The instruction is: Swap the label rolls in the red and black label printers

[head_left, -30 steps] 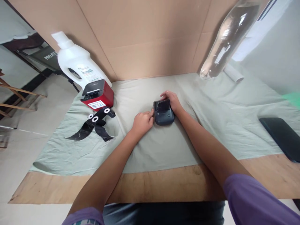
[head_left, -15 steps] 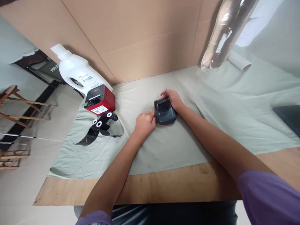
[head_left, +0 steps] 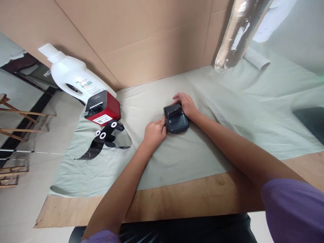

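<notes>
A small dark grey label printer (head_left: pixel 176 120) lies on the pale green cloth (head_left: pixel 202 145) near the middle of the table, its lid raised at the back. My left hand (head_left: pixel 154 133) is curled against the printer's left side, thumb and fingertips touching the casing. My right hand (head_left: pixel 185 104) wraps over the far right corner and the raised lid. Both forearms reach in from the bottom of the view, with purple sleeves.
A red and black printer (head_left: pixel 102 109) stands at the left, a white plastic jug (head_left: pixel 71 77) behind it. Black ribbon on two white spools (head_left: pixel 103 140) lies in front. A clear film roll (head_left: pixel 234 33) leans against the cardboard wall (head_left: pixel 152 40). A dark flat object (head_left: pixel 310 119) sits at the right edge.
The view has swung a little to the right and tilted. Both hands stay on the small dark printer, which has hardly moved on the cloth.
</notes>
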A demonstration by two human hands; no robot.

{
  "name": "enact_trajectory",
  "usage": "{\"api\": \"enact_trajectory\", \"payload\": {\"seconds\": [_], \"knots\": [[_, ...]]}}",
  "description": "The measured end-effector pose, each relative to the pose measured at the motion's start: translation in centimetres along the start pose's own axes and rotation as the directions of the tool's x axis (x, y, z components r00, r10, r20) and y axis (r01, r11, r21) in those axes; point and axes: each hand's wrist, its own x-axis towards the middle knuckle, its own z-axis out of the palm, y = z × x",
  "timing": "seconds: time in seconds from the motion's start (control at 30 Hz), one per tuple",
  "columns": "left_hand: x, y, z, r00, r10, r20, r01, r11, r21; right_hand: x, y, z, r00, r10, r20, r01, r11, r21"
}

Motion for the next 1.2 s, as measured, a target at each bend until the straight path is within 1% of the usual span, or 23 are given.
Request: {"api": "enact_trajectory", "payload": {"seconds": [0.13, 0.3, 0.47, 0.6, 0.67, 0.77, 0.87, 0.93, 1.0, 1.1, 1.2], "knots": [[-0.1, -0.2, 0.3, 1.000, 0.012, -0.020, -0.012, 1.000, -0.018, -0.3, -0.4, -0.1, 0.999, 0.033, 0.007, -0.033, 0.999, -0.001], [-0.1, 0.2, 0.3, 0.998, -0.041, -0.041, 0.038, 0.997, -0.063, -0.5, -0.6, 0.0, 0.999, 0.038, -0.017, -0.039, 0.999, -0.028], [-0.3, 0.0, 0.1, 0.997, -0.069, -0.026, 0.062, 0.975, -0.215, -0.3, -0.5, 0.0, 0.999, 0.047, -0.006, -0.047, 0.999, -0.004], [-0.4, -0.4, 0.3, 0.994, -0.089, -0.056, 0.066, 0.942, -0.328, -0.2, -0.7, 0.0, 0.996, 0.086, -0.001, -0.086, 0.996, 0.005], [-0.3, -0.7, 0.6, 0.993, -0.094, -0.076, 0.052, 0.900, -0.432, -0.2, -0.8, 0.0, 0.995, 0.098, -0.003, -0.098, 0.995, -0.001], [-0.1, -1.4, 1.1, 0.990, -0.105, -0.091, 0.025, 0.780, -0.625, -0.3, -0.9, 0.0, 0.997, 0.082, -0.007, -0.082, 0.997, -0.017], [0.3, -2.0, 1.5, 0.989, -0.146, -0.029, 0.073, 0.642, -0.763, -0.3, -0.9, -0.1, 0.998, 0.070, -0.002, -0.070, 0.997, -0.014], [0.4, -2.2, 1.6, 0.988, -0.155, 0.005, 0.096, 0.589, -0.803, -0.2, -0.8, -0.1, 0.997, 0.081, 0.005, -0.081, 0.997, -0.004], [0.4, -2.3, 1.6, 0.990, -0.138, -0.035, 0.052, 0.577, -0.815, -0.2, -0.8, -0.1, 0.996, 0.087, 0.013, -0.087, 0.996, 0.007], [0.3, -2.2, 1.4, 0.987, -0.079, -0.140, -0.063, 0.611, -0.789, -0.1, -0.7, -0.2, 0.998, 0.065, 0.023, -0.065, 0.998, 0.018], [0.2, -2.1, 1.2, 0.987, -0.010, -0.160, -0.115, 0.651, -0.751, -0.1, -0.7, -0.2, 0.999, 0.039, 0.020, -0.039, 0.999, 0.016]]}}
